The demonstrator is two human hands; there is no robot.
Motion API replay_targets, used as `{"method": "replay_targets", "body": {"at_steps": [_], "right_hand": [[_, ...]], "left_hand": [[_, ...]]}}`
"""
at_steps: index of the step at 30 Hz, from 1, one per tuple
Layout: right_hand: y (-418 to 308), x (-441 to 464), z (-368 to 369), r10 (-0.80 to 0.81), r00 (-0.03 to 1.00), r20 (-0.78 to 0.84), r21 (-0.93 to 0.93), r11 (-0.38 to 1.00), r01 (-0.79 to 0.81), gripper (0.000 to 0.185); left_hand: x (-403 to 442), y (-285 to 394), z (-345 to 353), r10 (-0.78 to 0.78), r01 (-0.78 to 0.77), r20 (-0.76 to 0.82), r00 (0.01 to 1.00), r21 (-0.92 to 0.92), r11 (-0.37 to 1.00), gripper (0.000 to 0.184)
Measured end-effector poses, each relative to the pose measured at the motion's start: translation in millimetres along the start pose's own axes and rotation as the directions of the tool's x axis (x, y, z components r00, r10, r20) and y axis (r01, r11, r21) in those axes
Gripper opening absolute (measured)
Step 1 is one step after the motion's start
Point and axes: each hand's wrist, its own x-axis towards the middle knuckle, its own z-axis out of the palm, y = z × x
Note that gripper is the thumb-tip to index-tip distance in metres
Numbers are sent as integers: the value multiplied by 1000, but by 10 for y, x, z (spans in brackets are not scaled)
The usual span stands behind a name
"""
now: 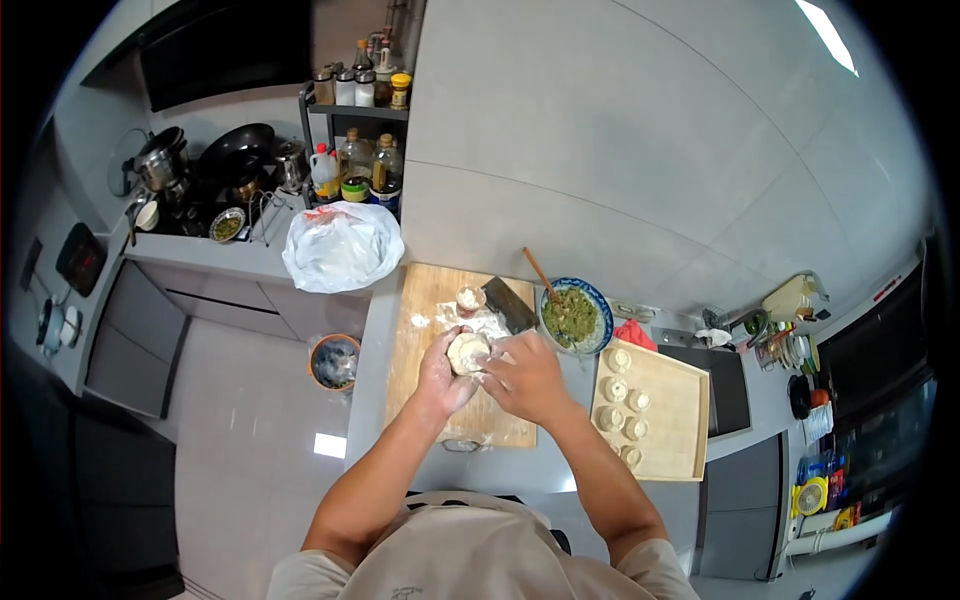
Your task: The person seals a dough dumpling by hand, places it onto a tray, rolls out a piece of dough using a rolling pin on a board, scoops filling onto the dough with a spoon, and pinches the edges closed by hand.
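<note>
My left hand (437, 374) cups a round, pale piece of dough (466, 352) above the floured wooden board (424, 292). The fingers of my right hand (527, 374) are closed at the dough's right edge, pinching it. Just beyond lies a dark-bladed cleaver (512, 306), flat on the board. A small round item with a pale top (470, 297) stands left of the blade. Past my right hand is a blue-rimmed bowl (607, 312) of chopped green filling (572, 318), with a wooden-handled utensil (537, 268) leaning in it.
On the right, a wooden tray (672, 440) carries several small dough buns (617, 388). A white plastic bag (343, 248) sits on the left counter near a rack of bottles (372, 112). An orange-rimmed bin (334, 362) stands on the floor. A wall rises behind the board.
</note>
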Motion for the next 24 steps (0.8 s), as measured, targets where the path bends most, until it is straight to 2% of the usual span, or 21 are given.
{"method": "replay_targets", "body": {"at_steps": [1, 3, 5, 9, 15, 17, 19, 22, 24], "right_hand": [[15, -49, 37, 7, 1000, 5, 3, 1000, -7, 26], [124, -123, 184, 118, 988, -103, 74, 991, -111, 23], [227, -196, 298, 181, 981, -72, 109, 979, -173, 21], [372, -250, 484, 351, 936, -22, 151, 927, -344, 16], [783, -188, 869, 510, 857, 72, 98, 852, -515, 12], [971, -82, 1034, 543, 830, 125, 82, 828, -554, 13], [1166, 48, 1201, 573, 800, 176, 65, 804, -590, 14], [1473, 304, 1502, 543, 808, 228, 28, 826, -563, 14], [1668, 452, 1744, 545, 775, 319, -90, 832, -548, 12]], "left_hand": [[-13, -11, -14, 18, -17, -36, 999, 23, 1000, 17], [35, 10, -85, 44, -41, -71, 997, 41, 998, 16], [119, 14, -274, 113, -117, -209, 971, -4, 993, 17], [358, 54, -693, 175, -173, -148, 973, 26, 985, 18], [874, 216, -931, 191, -214, -304, 933, -45, 976, 21], [1076, 311, -1021, 205, -224, -192, 960, -83, 971, 20], [1235, 382, -1023, 217, -235, -226, 949, -56, 970, 20], [1458, 524, -1086, 239, -248, -257, 936, -2, 969, 20], [1584, 588, -1092, 241, -244, -267, 933, 21, 969, 20]]}}
